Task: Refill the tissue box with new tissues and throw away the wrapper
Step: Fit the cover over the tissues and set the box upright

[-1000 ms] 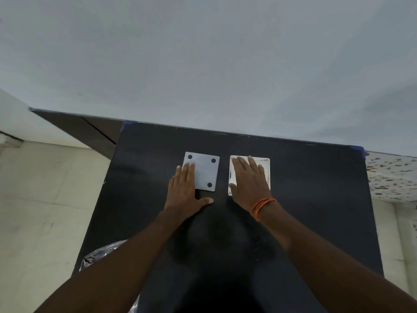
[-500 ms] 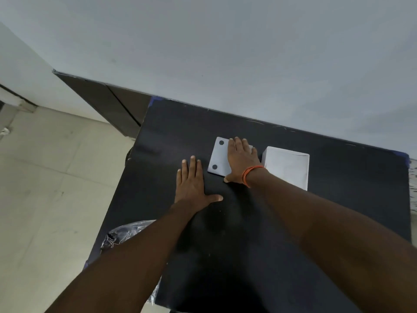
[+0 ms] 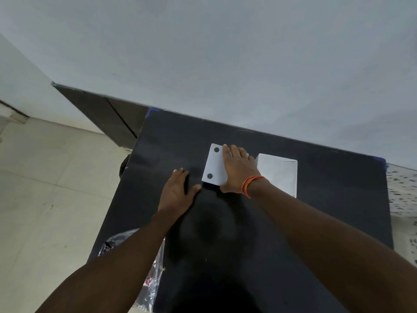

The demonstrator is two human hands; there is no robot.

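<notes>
A white flat cover (image 3: 213,163) with two black dots showing lies on the black table (image 3: 327,211). My right hand (image 3: 239,170), an orange thread around its wrist, lies over the cover's right half with fingers across the top and thumb at the near edge. That near edge looks slightly raised, with a shadow beneath it. Just to the right stands a white rectangular tissue box (image 3: 278,175), untouched. Left of the cover, my left hand (image 3: 178,190) rests flat on the table, holding nothing.
A clear plastic bag (image 3: 133,256), crumpled, sits below the table's near left edge. A grey wall rises behind the table. Pale floor tiles lie to the left, and a speckled surface (image 3: 401,188) borders the table on the right.
My right hand crossed from the tissue box to the dotted cover and took hold of it. My left hand slid off the cover onto the bare table. The view swung left.
</notes>
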